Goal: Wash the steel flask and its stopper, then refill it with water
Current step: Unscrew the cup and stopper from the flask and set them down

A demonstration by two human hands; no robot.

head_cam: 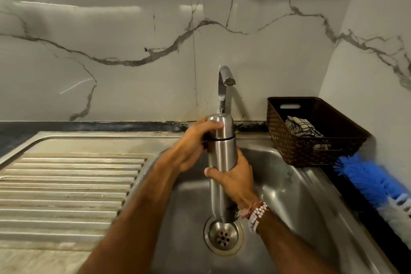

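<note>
- Stretched forward from the bottom edge, 2 bare forearms are being held over the sink [300, 196]: the left forearm [133, 218] from the lower left and the right forearm [289, 247] from the lower right.
- At the far left, a ribbed steel draining board [66, 184] is being seen lying beside the basin.
- The flask's domed cap [222, 124] is being gripped by the left hand [191, 151], with the fingers curled round it above a black ring.
- The steel flask [223, 158] is being held upright over the middle of the basin, its base hanging above the drain [223, 237] and its top being seen in front of the faucet [223, 82].
- The flask's body is being clasped at about mid-height by the right hand [235, 182], the thumb being laid across the front; beaded bracelets [255, 213] are being worn on that wrist.
- A dark woven basket [311, 153] is being seen on the counter just right of the sink, with a patterned cloth [302, 128] lying inside.
- At the far right, a blue and white brush [369, 178] is being seen lying near the basket.
</note>
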